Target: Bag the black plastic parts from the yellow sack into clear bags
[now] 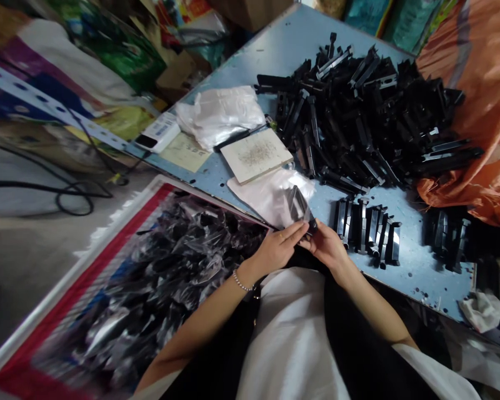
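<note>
Close to the table's front edge, my left hand [280, 245] and my right hand [328, 244] meet around a shiny black plastic part [299, 206], which seems to be in a clear bag. The fingers of both hands are closed on its lower end. Just behind it lies a stack of clear plastic bags [260, 197], partly under a pale square board [256, 155] with brown specks. To the right of my right hand, several black plastic parts [362, 225] stand in a loose row on the blue table [412, 272].
A large heap of black parts [358, 116] covers the back right of the table, beside an orange sack [487, 100]. At lower left, a red-and-white crate [73, 297] holds many bagged black parts. More clear bags [229, 114] and a white device [158, 133] lie at the left edge.
</note>
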Action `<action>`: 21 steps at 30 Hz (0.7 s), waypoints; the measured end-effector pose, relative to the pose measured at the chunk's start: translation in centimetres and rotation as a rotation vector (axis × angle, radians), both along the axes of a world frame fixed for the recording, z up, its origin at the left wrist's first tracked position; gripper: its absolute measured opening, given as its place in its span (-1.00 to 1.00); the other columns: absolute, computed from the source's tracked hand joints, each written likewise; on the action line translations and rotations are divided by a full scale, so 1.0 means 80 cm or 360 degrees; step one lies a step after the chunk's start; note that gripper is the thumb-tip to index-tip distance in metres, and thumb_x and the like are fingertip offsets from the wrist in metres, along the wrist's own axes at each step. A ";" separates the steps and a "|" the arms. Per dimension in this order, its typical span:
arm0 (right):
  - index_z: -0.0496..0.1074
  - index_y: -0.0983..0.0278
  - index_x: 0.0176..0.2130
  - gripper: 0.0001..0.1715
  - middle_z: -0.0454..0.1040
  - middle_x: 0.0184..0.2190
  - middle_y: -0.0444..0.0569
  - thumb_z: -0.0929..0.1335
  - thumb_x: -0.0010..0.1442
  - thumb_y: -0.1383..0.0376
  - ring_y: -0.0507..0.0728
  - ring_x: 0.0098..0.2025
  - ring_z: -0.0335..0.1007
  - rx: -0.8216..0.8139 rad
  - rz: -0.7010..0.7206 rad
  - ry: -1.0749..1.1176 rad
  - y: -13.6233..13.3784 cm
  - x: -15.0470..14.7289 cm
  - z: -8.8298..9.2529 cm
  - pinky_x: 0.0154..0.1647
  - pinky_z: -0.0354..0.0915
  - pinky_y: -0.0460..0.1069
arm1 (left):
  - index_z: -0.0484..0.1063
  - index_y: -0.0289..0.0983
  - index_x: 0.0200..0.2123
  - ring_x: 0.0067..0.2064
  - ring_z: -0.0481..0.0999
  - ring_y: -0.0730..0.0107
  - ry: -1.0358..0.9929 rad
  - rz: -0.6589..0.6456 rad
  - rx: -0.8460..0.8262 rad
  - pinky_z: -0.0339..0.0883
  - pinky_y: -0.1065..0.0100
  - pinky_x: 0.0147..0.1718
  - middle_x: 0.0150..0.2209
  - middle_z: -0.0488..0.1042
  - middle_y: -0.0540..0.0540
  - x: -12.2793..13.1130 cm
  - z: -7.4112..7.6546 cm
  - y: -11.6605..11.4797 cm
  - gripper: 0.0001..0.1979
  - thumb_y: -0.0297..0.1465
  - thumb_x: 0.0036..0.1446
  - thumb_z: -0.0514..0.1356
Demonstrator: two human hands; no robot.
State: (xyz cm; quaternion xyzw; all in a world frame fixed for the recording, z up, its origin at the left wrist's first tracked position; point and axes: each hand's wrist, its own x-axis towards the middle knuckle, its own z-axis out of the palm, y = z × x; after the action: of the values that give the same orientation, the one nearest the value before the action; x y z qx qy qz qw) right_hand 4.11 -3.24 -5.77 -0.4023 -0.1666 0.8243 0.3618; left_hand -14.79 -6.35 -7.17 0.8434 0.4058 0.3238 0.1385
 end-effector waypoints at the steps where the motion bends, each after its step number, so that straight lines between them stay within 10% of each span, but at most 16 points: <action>1: 0.48 0.26 -0.30 -0.67 0.52 -0.38 -0.13 0.49 0.10 0.06 0.06 -0.33 0.46 -0.0014 -0.0071 -0.0007 -0.003 -0.004 -0.002 -0.32 0.49 -0.04 | -0.29 -0.09 0.46 0.27 0.39 0.22 -0.0025 -0.0023 -0.0040 0.40 0.20 0.18 0.32 0.26 -0.23 0.003 0.002 -0.004 -0.18 -0.63 0.23 -0.04; 8: 0.49 0.16 0.05 -0.55 0.55 -0.05 -0.10 0.44 0.19 0.11 0.11 0.02 0.44 0.0760 0.0323 -0.0384 -0.036 -0.015 0.031 0.09 0.37 0.01 | 0.19 -0.04 0.33 0.11 0.52 0.19 -0.0085 0.0080 -0.0143 0.49 0.19 0.07 0.12 0.46 -0.17 -0.009 0.051 -0.024 -0.42 -0.45 0.26 0.14; 13: 0.45 0.14 0.16 -0.58 0.49 0.05 0.02 0.25 0.36 0.28 0.19 0.14 0.37 0.1628 0.0779 -0.0980 -0.005 0.042 0.065 0.24 0.26 0.18 | 0.55 0.00 -0.05 -0.39 0.53 0.41 -0.0103 0.0371 -0.0694 0.48 0.38 -0.46 -0.04 0.54 -0.04 -0.077 0.092 -0.060 -0.77 -0.28 0.22 0.21; 17: 0.49 0.25 0.11 -0.50 0.40 0.17 0.17 0.18 0.31 0.49 0.33 0.30 0.18 0.1990 0.0789 -0.2203 0.052 0.097 0.042 0.28 0.17 0.31 | 0.59 -0.10 -0.11 -0.37 0.57 0.32 0.0200 0.0303 -0.1011 0.50 0.30 -0.33 -0.05 0.58 -0.10 -0.125 0.043 -0.069 -0.74 -0.24 0.15 0.22; 21: 0.55 0.30 0.01 -0.53 0.41 0.17 0.19 0.19 0.29 0.53 0.35 0.28 0.17 0.2285 0.1165 -0.2523 0.088 0.111 0.020 0.20 0.26 0.27 | 0.61 -0.20 -0.20 -0.16 0.62 0.14 0.0277 0.0325 -0.1097 0.49 0.22 -0.14 -0.17 0.62 -0.15 -0.115 -0.013 -0.042 -0.75 -0.23 0.18 0.19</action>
State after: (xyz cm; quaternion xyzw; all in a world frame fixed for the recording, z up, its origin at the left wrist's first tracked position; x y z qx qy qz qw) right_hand 12.97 3.80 -4.15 -0.4376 -0.8920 0.1066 0.0382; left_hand -23.96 -9.70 -8.19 0.7267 0.5834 0.1073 0.3465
